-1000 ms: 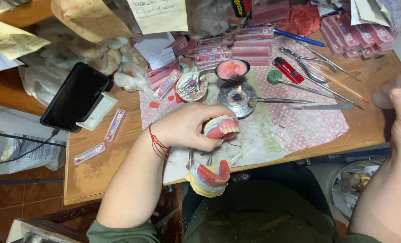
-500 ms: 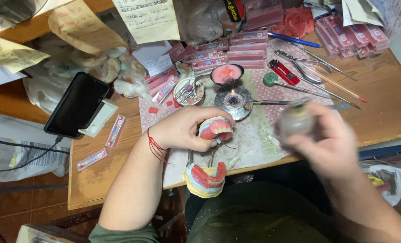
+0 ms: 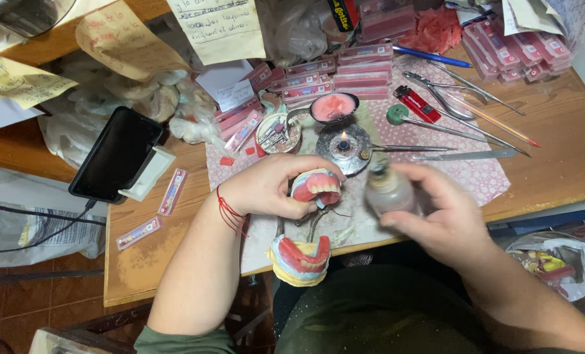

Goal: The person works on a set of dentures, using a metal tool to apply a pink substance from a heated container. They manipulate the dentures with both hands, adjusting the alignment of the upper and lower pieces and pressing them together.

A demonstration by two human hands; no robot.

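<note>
While left hand grips denture, table edge nears.

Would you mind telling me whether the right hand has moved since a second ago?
Yes. The right hand, holding a small bottle, has come in from the right edge towards the lit burner.

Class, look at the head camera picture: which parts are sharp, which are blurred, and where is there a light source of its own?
Head view: the left hand and its denture are sharp; the right hand and its small bottle are smeared by motion; a small flame burns in the burner; light is even, shadows soft.
</note>
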